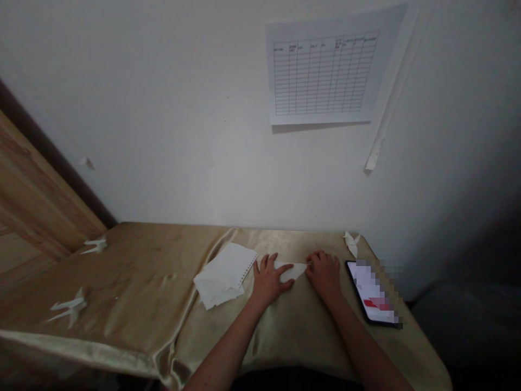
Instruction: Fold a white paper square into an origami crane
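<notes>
Paper triangle (pixel 291 271) seemingly pressed by both hands (pixel 271 282) (pixel 323 274).

Two hands (pixel 295 277), one folded paper triangle (pixel 292 270), one stack of loose paper sheets (pixel 223 276), three folded paper cranes (pixel 70 307), one smartphone (pixel 370 292), one satin-draped tabletop (pixel 134 282), one ruled chart (pixel 325 73), one wooden door (pixel 35 190), one pale wall strip (pixel 385 111)

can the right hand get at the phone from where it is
Probably yes: the right hand rests close beside the phone on the satin cloth, and nothing seems to lie between them.
</notes>
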`<control>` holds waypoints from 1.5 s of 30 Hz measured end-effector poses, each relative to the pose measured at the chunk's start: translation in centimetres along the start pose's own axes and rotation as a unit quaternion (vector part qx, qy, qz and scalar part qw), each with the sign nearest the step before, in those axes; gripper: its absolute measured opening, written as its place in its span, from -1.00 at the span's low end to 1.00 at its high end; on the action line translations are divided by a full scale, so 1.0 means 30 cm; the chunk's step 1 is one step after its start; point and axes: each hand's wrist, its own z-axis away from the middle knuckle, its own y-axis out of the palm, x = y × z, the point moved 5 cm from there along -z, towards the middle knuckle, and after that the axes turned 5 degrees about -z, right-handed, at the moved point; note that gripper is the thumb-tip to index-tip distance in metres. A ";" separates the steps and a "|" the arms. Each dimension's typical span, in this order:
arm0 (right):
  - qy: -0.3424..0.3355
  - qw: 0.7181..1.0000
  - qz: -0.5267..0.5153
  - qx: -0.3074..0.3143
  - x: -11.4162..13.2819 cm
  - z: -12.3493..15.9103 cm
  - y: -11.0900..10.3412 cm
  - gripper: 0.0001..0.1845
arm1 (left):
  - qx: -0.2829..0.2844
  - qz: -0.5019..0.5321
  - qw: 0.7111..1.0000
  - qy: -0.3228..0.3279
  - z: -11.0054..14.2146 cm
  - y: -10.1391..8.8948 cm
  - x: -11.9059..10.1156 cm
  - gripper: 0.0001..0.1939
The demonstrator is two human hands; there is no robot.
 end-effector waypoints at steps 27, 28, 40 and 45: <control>0.006 0.998 -0.061 0.008 -0.052 -0.011 0.015 -0.82 | -0.004 -0.001 1.000 0.006 0.008 -0.003 -0.007 -0.51; 0.008 0.998 -0.062 0.011 -0.053 -0.010 0.017 -0.82 | -0.003 -0.002 1.000 0.007 0.008 -0.003 -0.007 -0.51; 0.000 0.995 -0.083 0.059 -0.033 -0.001 0.019 -0.70 | 0.017 -0.028 0.999 0.004 0.011 -0.005 -0.005 -0.49; -0.004 0.994 -0.082 0.073 -0.022 0.007 0.028 -0.61 | 0.014 -0.027 1.000 0.005 0.010 0.000 -0.002 -0.49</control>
